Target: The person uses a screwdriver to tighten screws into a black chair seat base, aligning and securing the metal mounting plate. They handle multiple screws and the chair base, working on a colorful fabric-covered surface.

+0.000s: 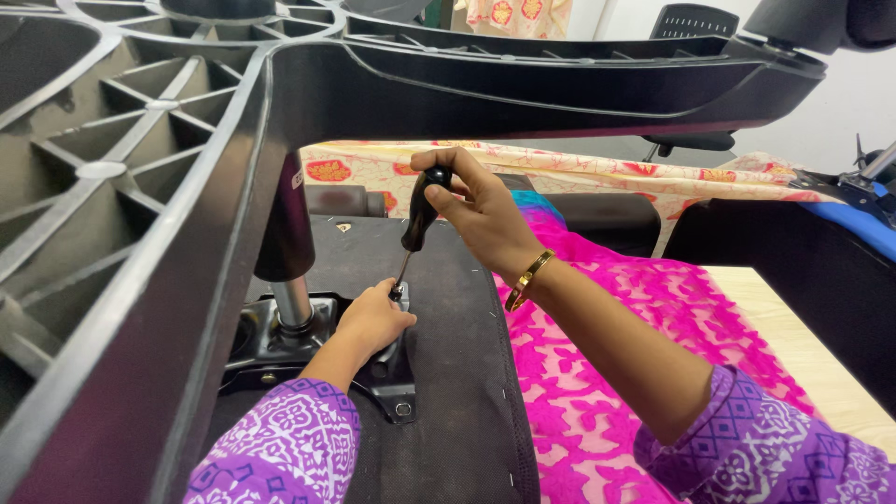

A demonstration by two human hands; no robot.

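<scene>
Right now my left hand point(371, 320) is closed over the screw spot on the metal mounting plate point(280, 350), steadying the tip. Just above the plate, my right hand point(476, 213) grips the screwdriver point(417, 229), which stands tilted. That lean could make the tip slip off and jab my fingers or the black seat underside point(457, 373) beside the plate.

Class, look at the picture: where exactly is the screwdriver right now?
Centre of the head view: the screwdriver is gripped by the right hand, tip down beside the left hand.
</scene>
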